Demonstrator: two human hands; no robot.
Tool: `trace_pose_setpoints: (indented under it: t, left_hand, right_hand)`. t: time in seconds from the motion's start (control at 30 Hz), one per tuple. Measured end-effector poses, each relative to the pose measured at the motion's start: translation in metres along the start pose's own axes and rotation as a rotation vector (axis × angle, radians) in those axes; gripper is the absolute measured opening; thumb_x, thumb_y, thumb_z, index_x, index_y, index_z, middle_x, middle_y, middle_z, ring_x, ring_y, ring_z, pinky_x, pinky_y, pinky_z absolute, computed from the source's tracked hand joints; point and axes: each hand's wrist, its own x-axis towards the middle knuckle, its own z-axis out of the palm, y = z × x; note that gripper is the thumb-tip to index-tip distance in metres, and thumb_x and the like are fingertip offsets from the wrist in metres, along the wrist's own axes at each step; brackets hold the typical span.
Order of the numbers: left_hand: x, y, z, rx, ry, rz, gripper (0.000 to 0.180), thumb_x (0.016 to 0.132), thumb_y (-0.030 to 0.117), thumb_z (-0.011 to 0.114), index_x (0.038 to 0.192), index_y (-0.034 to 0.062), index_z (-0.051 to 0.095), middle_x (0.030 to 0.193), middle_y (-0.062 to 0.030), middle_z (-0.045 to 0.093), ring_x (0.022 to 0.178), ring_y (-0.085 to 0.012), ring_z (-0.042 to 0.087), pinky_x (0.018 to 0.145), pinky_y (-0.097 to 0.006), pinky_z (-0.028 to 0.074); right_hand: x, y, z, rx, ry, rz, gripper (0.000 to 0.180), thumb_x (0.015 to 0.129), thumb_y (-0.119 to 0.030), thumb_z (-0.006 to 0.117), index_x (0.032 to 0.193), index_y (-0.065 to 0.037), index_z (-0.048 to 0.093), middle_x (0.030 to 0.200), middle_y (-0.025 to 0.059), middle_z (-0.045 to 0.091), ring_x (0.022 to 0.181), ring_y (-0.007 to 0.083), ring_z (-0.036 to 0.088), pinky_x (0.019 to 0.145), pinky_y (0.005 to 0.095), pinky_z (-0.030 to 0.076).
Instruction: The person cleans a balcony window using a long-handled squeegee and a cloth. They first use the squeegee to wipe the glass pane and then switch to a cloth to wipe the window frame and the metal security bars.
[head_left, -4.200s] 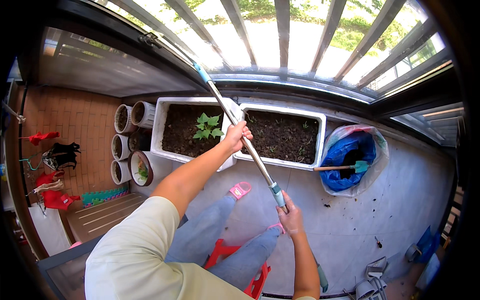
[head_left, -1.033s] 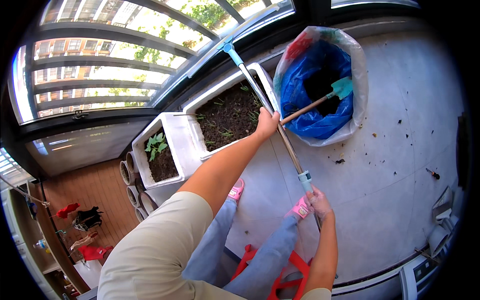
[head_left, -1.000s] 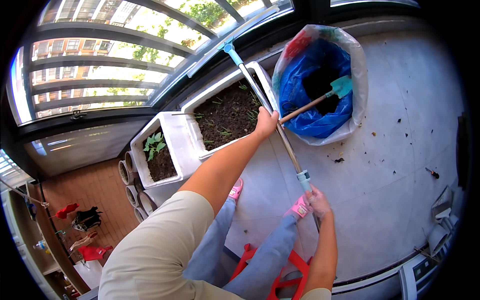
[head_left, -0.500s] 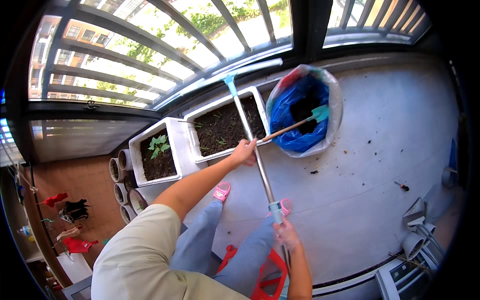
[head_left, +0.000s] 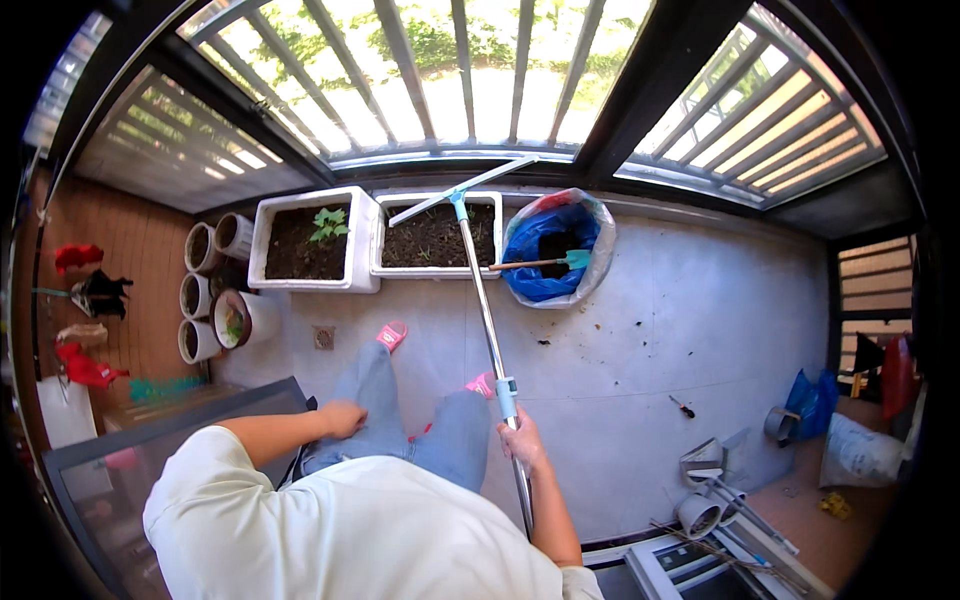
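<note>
My right hand [head_left: 521, 440] grips the silver pole of a window squeegee [head_left: 480, 290] just below its pale blue collar. The pole slants up and away, with its long light-blue head above the soil of a white planter box [head_left: 375, 262]. My left hand [head_left: 345, 418] rests by my left thigh, off the pole, with its fingers curled in and partly hidden. A small shovel [head_left: 577, 259], teal-bladed with a wooden handle, lies across the mouth of a blue-lined bag [head_left: 522, 283] that holds dark soil.
Another white box [head_left: 365, 262] with a green seedling stands left of the planter. Several round pots [head_left: 200, 340] cluster beyond it. Soil crumbs and a screwdriver [head_left: 683, 407] lie on the grey floor. A dark-framed screen [head_left: 180, 440] is at near left, a dustpan [head_left: 704, 460] at right.
My left hand has let go of the squeegee pole and drawn back to my thigh. The squeegee head has come down from the window ledge over the planter. My view has turned right.
</note>
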Motion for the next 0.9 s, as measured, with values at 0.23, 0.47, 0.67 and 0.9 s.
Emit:
trace_pose_setpoints:
  t: [0.23, 0.47, 0.67, 0.9]
  left_hand:
    - [-0.047, 0.012, 0.009, -0.563, 0.073, -0.063, 0.019, 0.077, 0.02, 0.058, 0.092, 0.0079, 0.06, 0.084, -0.0128, 0.063, 0.076, -0.0253, 0.06, 0.067, -0.035, 0.047]
    - [-0.028, 0.044, -0.031, -1.487, 0.237, -0.076, 0.031, 0.083, 0.03, 0.057, 0.101, 0.0048, 0.056, 0.096, -0.0081, 0.06, 0.081, -0.0195, 0.059, 0.071, -0.031, 0.049]
    - [0.003, 0.044, -0.13, -2.154, 0.362, 0.116, 0.078, 0.078, 0.042, 0.065, 0.132, 0.0073, 0.021, 0.123, -0.0178, 0.043, 0.108, -0.0293, 0.049, 0.09, -0.045, 0.042]
    - [-0.014, -0.005, -0.201, -2.553, 0.794, 0.668, 0.028, 0.08, 0.012, 0.063, 0.103, 0.0119, 0.047, 0.093, -0.0088, 0.059, 0.086, -0.0218, 0.06, 0.069, -0.041, 0.053]
  right_hand:
    - [-0.065, -0.045, -0.001, -0.263, 0.092, 0.019, 0.045, 0.083, -0.005, 0.053, 0.124, -0.007, 0.036, 0.054, 0.0003, 0.043, 0.037, 0.0103, 0.041, 0.033, 0.0252, 0.034]
    - [-0.127, -0.04, 0.008, -1.023, 0.374, -0.517, 0.054, 0.075, -0.013, 0.056, 0.127, -0.015, 0.042, 0.066, 0.0153, 0.058, 0.053, 0.0281, 0.057, 0.051, 0.04, 0.047]
    - [-0.207, -0.069, 0.034, -1.351, 0.417, -0.45, 0.055, 0.071, -0.014, 0.061, 0.124, -0.02, 0.047, 0.074, 0.0137, 0.061, 0.064, 0.0321, 0.059, 0.054, 0.042, 0.046]
    - [-0.208, -0.012, -0.021, -1.099, 0.461, -0.672, 0.043, 0.068, -0.016, 0.066, 0.11, -0.015, 0.055, 0.068, 0.0143, 0.057, 0.064, 0.0351, 0.057, 0.054, 0.0443, 0.044]
